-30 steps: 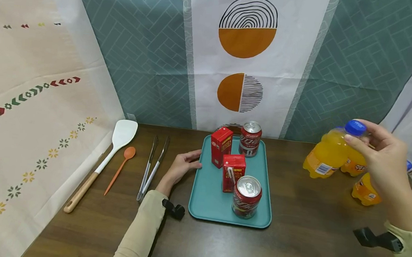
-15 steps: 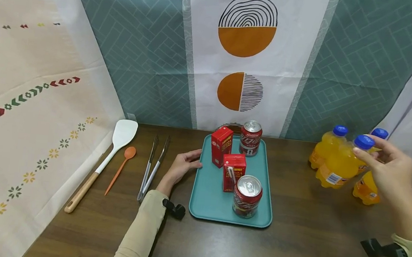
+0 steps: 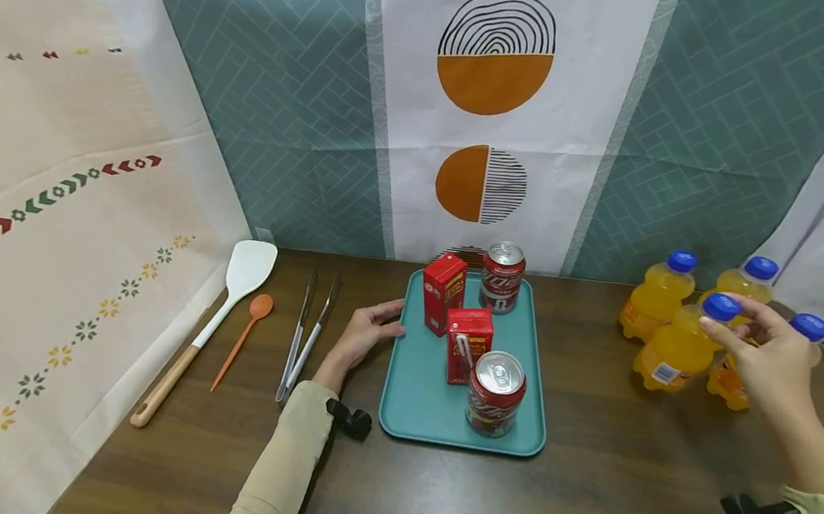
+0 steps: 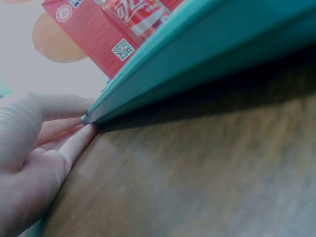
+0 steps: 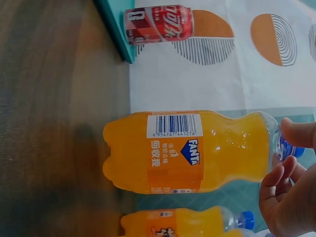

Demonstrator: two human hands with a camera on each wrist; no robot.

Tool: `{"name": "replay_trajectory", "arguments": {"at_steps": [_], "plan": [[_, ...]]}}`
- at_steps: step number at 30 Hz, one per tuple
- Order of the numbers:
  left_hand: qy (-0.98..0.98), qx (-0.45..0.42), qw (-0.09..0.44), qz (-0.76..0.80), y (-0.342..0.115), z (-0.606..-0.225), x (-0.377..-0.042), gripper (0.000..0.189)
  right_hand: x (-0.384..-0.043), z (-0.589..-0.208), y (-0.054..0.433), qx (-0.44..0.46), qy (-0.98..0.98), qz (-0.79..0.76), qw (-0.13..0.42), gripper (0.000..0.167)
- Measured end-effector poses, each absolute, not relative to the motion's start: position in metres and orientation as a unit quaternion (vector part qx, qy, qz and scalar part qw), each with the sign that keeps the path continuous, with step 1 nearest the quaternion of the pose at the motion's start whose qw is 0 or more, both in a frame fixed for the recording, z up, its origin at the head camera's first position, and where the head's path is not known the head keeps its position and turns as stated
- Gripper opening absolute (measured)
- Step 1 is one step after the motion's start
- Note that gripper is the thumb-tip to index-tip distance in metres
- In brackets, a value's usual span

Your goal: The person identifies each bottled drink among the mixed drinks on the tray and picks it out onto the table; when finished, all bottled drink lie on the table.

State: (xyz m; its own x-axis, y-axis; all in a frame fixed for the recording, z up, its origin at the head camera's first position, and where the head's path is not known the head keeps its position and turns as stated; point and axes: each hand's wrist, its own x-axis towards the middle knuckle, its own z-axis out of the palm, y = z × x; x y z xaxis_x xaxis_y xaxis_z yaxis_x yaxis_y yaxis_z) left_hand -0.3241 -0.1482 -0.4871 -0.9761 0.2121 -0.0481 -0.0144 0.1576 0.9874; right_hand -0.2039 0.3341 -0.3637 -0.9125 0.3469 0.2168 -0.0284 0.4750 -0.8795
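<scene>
My right hand (image 3: 772,349) pinches the blue cap of an orange Fanta bottle (image 3: 677,352). The bottle hangs roughly upright from the fingertips in the head view; whether its base meets the table I cannot tell. Three similar bottles (image 3: 655,299) stand close behind and to its right, one partly hidden by the hand. At the left rim of a teal tray (image 3: 414,412), my left hand (image 3: 358,339) grips the edge with thumb and fingers, as the left wrist view shows. On the tray stand two red drink cartons (image 3: 442,294) and two cola cans (image 3: 493,400).
Left of the tray lie metal tongs (image 3: 301,342), an orange spoon (image 3: 243,340) and a white spatula (image 3: 231,292) with a wooden handle. Patterned cloths (image 3: 299,111) hang behind and beside the brown wooden table (image 3: 583,493).
My right hand has moved right and lowered the Fanta bottle towards the other bottles, slowing in the last half second. My left hand and the tray stay where they were.
</scene>
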Motion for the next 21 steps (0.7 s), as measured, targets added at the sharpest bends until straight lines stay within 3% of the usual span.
{"name": "replay_trajectory", "arguments": {"at_steps": [21], "plan": [[0.754, 0.071, 0.09, 0.647, -0.147, -0.486, -0.323, 0.051, -0.197, -0.382, 0.34, -0.093, -0.859, 0.465, 0.194, 0.033]]}}
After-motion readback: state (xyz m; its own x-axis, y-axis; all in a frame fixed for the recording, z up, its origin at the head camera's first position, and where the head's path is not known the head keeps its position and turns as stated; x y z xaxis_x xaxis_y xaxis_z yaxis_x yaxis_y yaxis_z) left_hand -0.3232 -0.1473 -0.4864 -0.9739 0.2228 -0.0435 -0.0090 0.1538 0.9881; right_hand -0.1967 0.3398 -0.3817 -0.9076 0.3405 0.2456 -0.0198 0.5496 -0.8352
